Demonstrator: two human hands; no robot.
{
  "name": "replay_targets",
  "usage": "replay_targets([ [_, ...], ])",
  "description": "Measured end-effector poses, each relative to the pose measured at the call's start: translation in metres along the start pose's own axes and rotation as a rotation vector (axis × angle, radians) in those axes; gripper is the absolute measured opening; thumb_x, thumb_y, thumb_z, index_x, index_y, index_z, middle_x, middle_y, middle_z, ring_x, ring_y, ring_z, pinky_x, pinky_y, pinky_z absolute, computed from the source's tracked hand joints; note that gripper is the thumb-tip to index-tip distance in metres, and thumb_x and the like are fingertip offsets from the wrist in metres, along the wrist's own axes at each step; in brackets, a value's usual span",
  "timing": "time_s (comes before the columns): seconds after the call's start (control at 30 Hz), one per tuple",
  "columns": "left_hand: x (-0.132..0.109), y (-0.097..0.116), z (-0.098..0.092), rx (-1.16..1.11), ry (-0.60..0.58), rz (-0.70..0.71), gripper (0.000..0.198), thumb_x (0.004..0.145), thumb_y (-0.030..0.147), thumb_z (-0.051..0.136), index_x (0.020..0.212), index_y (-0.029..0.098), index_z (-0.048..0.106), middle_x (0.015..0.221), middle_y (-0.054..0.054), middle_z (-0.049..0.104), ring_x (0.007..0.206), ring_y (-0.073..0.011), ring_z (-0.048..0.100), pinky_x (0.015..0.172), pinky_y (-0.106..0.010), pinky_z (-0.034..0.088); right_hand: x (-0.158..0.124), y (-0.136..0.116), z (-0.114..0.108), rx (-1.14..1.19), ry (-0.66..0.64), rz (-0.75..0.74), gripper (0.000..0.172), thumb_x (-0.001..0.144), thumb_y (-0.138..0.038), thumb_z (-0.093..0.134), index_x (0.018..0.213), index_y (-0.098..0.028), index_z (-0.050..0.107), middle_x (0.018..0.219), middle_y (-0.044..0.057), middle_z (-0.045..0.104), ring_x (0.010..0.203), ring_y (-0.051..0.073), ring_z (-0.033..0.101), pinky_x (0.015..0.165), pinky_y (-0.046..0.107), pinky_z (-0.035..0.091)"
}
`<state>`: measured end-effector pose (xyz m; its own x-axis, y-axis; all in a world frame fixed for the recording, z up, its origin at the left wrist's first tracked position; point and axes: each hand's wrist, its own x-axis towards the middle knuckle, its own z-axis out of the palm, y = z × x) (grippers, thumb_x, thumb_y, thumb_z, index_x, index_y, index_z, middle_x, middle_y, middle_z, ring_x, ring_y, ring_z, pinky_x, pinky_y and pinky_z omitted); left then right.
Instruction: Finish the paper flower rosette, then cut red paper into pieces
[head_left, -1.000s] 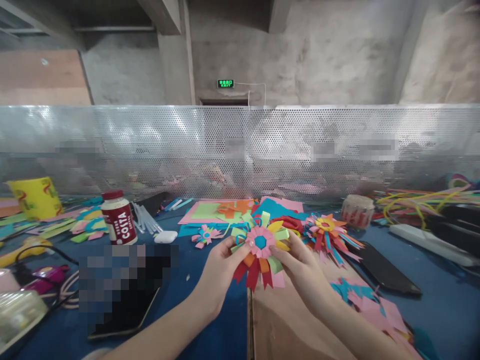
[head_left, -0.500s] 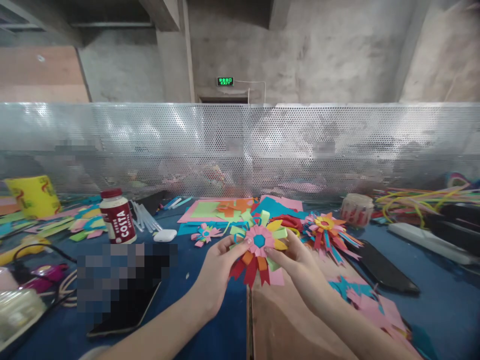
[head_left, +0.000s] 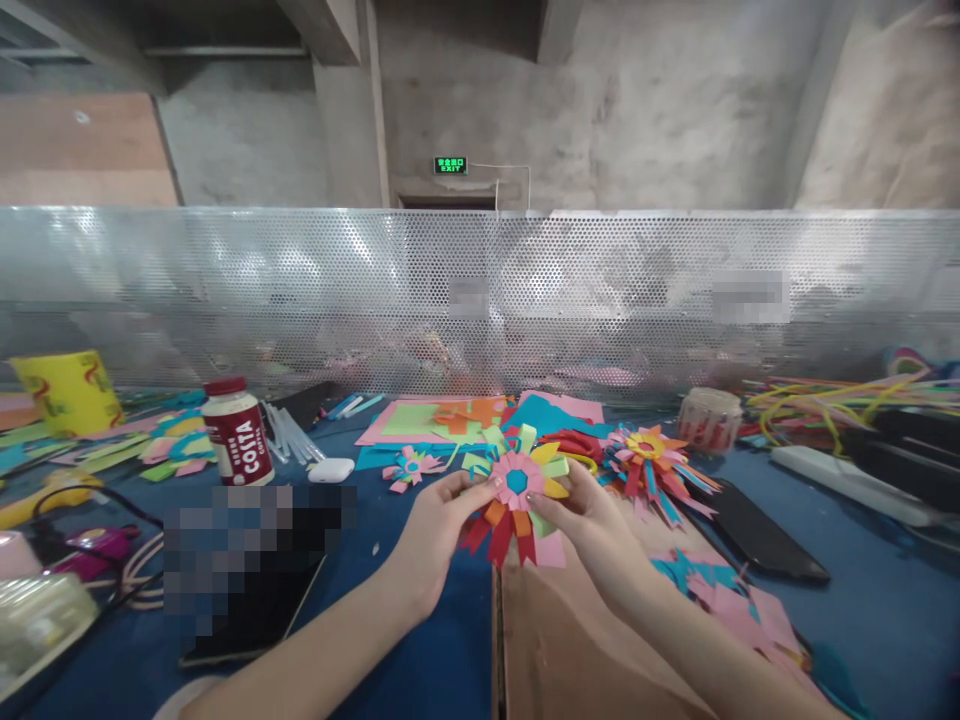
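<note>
"Paper flower (head_left: 516, 485); where was it?"
"Over the counter (head_left: 420, 640); left hand (head_left: 435, 530) pinched its left petals; right hand (head_left: 592, 525) gripped the right side; it had barely shifted within the second, the right thumb edging nearer its blue centre."

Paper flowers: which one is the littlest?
The small pink flower lying on the blue table, near the left hand. The held flower and the yellow-centred flower are much bigger.
</note>
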<state>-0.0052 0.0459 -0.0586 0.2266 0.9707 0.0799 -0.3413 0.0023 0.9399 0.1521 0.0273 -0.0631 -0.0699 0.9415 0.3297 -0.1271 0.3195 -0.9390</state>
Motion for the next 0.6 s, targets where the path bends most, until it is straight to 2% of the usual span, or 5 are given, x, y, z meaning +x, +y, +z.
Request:
replay_targets([
  [0.17,0.008,-0.002,-0.007,0.041,-0.064,0.076,0.019,0.068,0.028,0.068,0.079,0.013,0.063,0.08,-0.006,0.066,0.076,-0.0162,0.061,0.072,-0.027,0.046,0.003,0.003,-0.001,0.02,-0.009,-0.033,0.025,0.076,-0.029,0.061,0.096,-0.02,0.05,0.093,0.002,0.065,0.085,0.017,0.061,0.075,0.03,0.046],
  [0.33,0.017,-0.002,-0.014,0.096,-0.048,0.156,0.021,0.064,0.028,0.071,0.075,0.012,0.065,0.077,-0.006,0.067,0.072,-0.0152,0.062,0.068,-0.025,0.046,0.012,0.006,0.003,0.063,0.008,-0.091,0.023,0.072,-0.025,0.062,0.093,-0.019,0.052,0.09,0.002,0.065,0.084,0.016,0.06,0.075,0.029,0.046],
  [0.47,0.025,-0.004,-0.017,0.091,0.009,0.165,0.023,0.06,0.028,0.073,0.074,0.013,0.065,0.074,-0.004,0.067,0.069,-0.0147,0.062,0.065,-0.024,0.045,0.022,0.011,0.009,0.111,0.135,0.039,0.03,0.058,-0.022,0.07,0.083,-0.017,0.054,0.079,0.001,0.065,0.071,0.015,0.061,0.065,0.027,0.047],
  [0.6,0.028,-0.005,-0.017,0.081,0.054,0.134,0.021,0.056,0.027,0.073,0.071,0.015,0.064,0.07,-0.002,0.068,0.061,-0.0131,0.061,0.058,-0.023,0.043,0.026,0.019,0.017,0.143,0.214,0.066,0.032,0.053,-0.022,0.069,0.082,-0.018,0.055,0.073,0.0,0.064,0.063,0.014,0.059,0.059,0.027,0.046],
])
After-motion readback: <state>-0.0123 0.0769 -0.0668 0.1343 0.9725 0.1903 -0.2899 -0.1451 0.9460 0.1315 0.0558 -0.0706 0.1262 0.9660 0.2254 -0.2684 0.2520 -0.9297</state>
